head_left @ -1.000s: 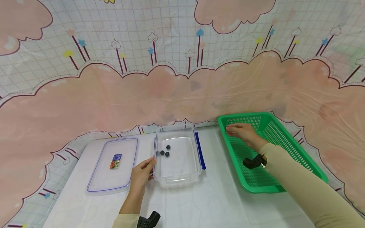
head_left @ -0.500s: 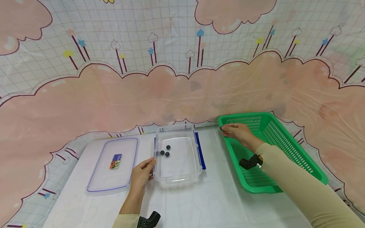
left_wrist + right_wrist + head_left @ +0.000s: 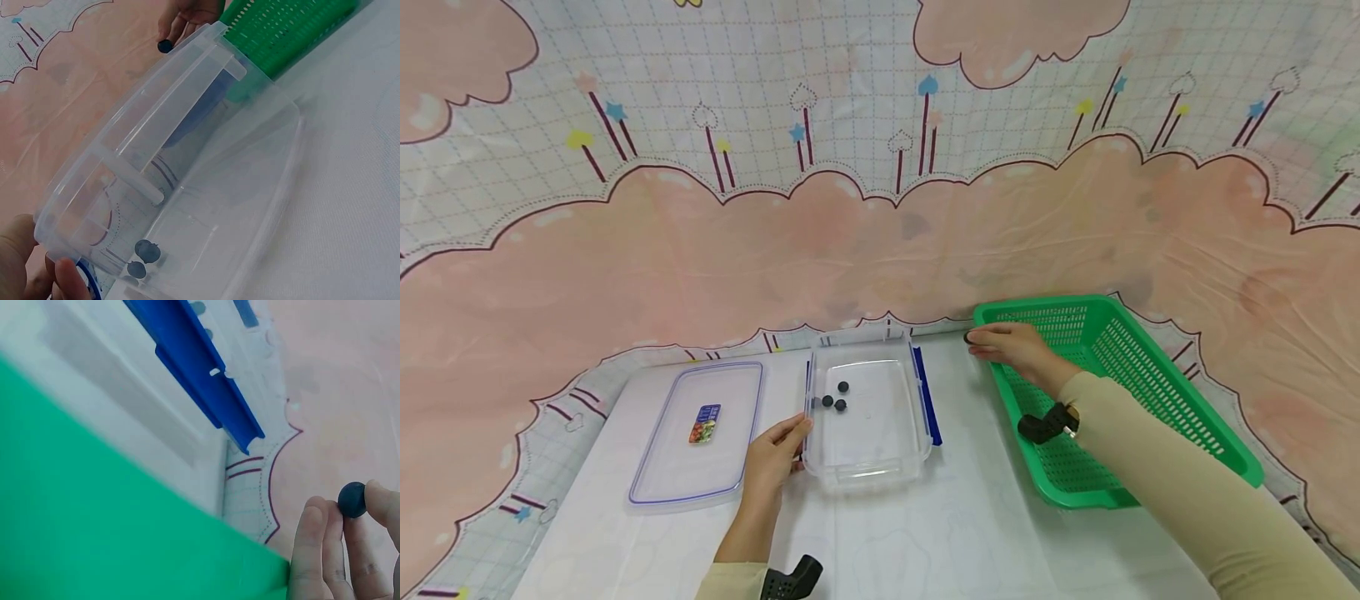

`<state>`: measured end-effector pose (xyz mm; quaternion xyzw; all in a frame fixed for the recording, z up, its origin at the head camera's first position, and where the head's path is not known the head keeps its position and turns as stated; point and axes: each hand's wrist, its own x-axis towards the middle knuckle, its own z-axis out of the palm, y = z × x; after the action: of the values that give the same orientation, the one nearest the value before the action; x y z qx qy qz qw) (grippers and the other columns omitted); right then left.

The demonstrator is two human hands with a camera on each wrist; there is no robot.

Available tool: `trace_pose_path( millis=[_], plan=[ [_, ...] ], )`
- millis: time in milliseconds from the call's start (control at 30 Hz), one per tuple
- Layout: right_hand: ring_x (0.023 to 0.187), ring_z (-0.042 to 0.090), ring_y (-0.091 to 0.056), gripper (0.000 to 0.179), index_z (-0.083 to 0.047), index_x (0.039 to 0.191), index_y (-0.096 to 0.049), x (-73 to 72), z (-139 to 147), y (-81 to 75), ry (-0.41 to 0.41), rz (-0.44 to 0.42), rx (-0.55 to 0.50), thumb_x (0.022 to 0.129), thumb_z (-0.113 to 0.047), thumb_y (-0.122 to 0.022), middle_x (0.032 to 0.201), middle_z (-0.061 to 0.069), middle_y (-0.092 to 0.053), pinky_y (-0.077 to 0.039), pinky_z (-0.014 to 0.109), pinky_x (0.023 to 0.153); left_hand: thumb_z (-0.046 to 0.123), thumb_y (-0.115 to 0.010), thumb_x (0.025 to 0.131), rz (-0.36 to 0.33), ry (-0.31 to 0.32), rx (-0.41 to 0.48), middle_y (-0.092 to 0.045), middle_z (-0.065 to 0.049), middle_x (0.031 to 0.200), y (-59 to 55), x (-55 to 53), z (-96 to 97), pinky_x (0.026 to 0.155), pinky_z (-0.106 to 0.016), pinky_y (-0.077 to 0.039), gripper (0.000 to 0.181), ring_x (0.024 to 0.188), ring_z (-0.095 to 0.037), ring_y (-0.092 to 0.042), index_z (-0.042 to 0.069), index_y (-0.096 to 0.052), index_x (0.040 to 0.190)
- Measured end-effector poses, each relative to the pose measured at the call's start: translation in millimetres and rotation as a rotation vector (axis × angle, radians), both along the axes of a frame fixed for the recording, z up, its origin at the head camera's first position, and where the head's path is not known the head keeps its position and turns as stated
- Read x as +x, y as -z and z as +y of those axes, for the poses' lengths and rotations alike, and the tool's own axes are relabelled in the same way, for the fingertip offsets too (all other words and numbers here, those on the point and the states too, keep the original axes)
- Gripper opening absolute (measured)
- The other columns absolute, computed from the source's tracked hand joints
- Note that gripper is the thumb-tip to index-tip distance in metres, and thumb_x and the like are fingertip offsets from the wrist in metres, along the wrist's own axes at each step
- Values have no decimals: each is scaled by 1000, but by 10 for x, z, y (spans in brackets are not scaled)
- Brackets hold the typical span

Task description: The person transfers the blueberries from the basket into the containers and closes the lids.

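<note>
Peach-and-white patterned cloth (image 3: 850,242) backs a white counter (image 3: 970,533). Head view, clear box (image 3: 880,446) as landmark: lid (image 3: 658,475) lies left of it, green basket (image 3: 1183,385) right of it. Left hand (image 3: 771,457) grips the box's left edge. Right hand (image 3: 1022,350) hangs over the basket's box-side rim, fingers pinching one dark ball (image 3: 967,337) to the right of the box. Three dark balls (image 3: 840,406) sit inside the box, nearer its left wall. Left wrist view: thumb and fingers narrow on the box's edge. Right wrist view: ball between thumb and fingertips; blue latch (image 3: 200,375) at the box's basket-facing side.
</note>
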<state>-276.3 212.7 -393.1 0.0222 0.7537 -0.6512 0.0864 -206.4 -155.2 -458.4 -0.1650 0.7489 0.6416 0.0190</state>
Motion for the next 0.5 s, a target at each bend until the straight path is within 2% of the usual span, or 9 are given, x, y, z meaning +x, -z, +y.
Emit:
trace_pose_path(
  millis=[100, 233, 367, 500],
  plan=[
    [104, 20, -69, 46, 12, 132, -53, -21, -69, 22, 3, 17, -3, 96, -15, -64, 121, 16, -65, -53, 34, 97, 25, -72, 90, 2, -4, 3, -59, 6, 79, 9, -1, 5, 54, -18, -50, 43, 75, -10, -50, 2, -66, 126],
    [94, 13, -69, 42, 15, 128, -54, -26, -160, 50, -13, 45, -29, 96, -10, -63, 107, 8, -68, -52, 38, 98, 25, -73, 90, 1, -7, 4, -59, 7, 79, 17, -1, 9, 54, -18, -50, 43, 75, -10, -50, 2, -66, 126],
    [92, 13, -69, 39, 17, 126, -55, -22, -247, 68, -25, 52, -53, 96, -7, -62, 103, 5, -69, -52, 38, 97, 25, -73, 90, 6, -9, 5, -58, 6, 78, 23, -1, 11, 53, -18, -49, 43, 75, -10, -50, 2, -66, 125],
    [96, 18, -70, 38, 16, 125, -56, -26, -322, 80, -24, 57, -36, 96, -8, -63, 106, 11, -70, -55, 35, 94, 25, -73, 90, 10, -12, 3, -58, 6, 77, 30, -1, 10, 53, -18, -49, 43, 74, -10, -50, 2, -66, 125]
  ],
)
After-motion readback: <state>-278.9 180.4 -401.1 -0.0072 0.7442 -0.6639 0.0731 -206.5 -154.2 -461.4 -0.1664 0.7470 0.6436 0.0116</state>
